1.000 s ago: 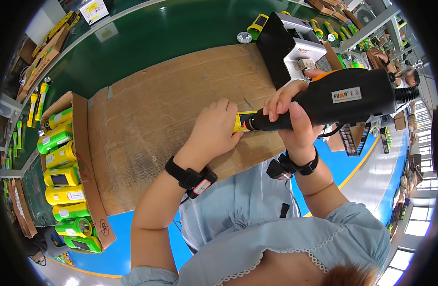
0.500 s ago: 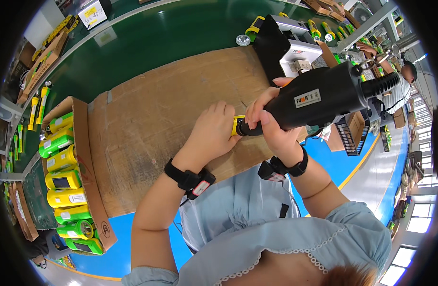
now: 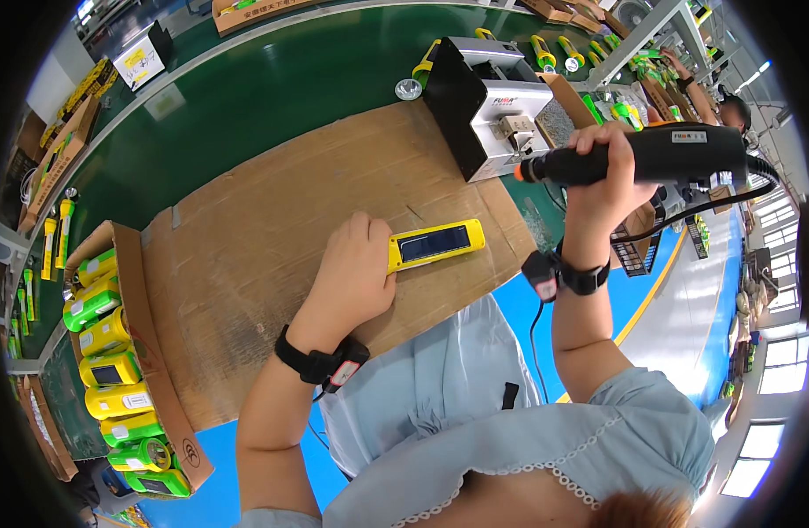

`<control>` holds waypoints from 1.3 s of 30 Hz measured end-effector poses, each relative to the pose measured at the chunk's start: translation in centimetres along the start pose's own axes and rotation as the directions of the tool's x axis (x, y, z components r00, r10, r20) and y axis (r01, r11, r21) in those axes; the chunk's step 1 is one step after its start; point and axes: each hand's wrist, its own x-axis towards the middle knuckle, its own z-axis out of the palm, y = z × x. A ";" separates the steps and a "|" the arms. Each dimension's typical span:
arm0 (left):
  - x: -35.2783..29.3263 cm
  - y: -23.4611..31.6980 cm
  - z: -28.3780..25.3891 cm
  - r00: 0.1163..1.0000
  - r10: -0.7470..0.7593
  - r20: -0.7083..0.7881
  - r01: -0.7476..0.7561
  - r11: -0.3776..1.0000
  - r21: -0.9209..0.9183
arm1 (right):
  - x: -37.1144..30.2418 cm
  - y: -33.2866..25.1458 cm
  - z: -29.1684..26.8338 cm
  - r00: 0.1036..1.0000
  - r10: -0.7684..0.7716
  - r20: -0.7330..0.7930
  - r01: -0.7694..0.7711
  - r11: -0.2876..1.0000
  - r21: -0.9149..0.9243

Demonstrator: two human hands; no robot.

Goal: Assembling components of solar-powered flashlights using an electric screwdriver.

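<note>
My left hand (image 3: 355,271) is closed round one end of a yellow flashlight (image 3: 448,244) with a dark solar panel facing up, lying on the cardboard sheet (image 3: 272,229). The gripped end is hidden under the palm and fingers. Off to the right, my right hand (image 3: 609,180) grips a black electric screwdriver (image 3: 677,157) by its body. Its tip points left, toward the silver-and-black screw feeder (image 3: 501,114), and is clear of the flashlight.
An open carton (image 3: 154,352) at the left holds several yellow and green flashlights. A clear round reflector (image 3: 409,89) lies beside the screw feeder. The screwdriver's black cable (image 3: 695,204) curves down on the right. Another person's arm (image 3: 699,101) is at the far right.
My right hand has lifted the screwdriver off the flashlight and swung it up and right, levelling it. The flashlight's panel is now uncovered; my left hand still holds it.
</note>
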 end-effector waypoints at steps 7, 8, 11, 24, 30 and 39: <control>-0.3 0.6 -0.1 0.996 -0.081 0.029 0.079 0.996 0.045 | 3.5 5.1 -3.1 0.995 -0.065 -0.073 0.048 0.976 -0.213; -0.4 0.6 0.0 0.996 -0.084 0.030 0.083 0.996 0.042 | 3.5 5.5 -3.2 0.997 -0.048 -0.059 0.035 0.976 -0.214; -0.5 0.4 0.2 0.999 -0.052 -0.017 0.052 0.998 0.033 | 4.4 6.0 -3.5 1.000 0.021 -0.006 -0.022 0.966 -0.259; -0.6 0.1 0.2 0.995 -0.099 0.014 0.099 0.995 0.015 | -5.7 -0.2 3.6 0.921 0.280 0.271 -0.338 0.920 0.198; -0.6 0.0 0.4 0.994 -0.112 -0.005 0.112 0.994 -0.006 | -7.5 1.1 6.2 0.878 0.348 0.330 -0.383 0.923 0.046; -0.9 -0.3 0.7 0.994 -0.106 -0.028 0.106 0.994 0.000 | -7.6 1.4 7.1 0.876 0.361 0.319 -0.389 0.921 0.024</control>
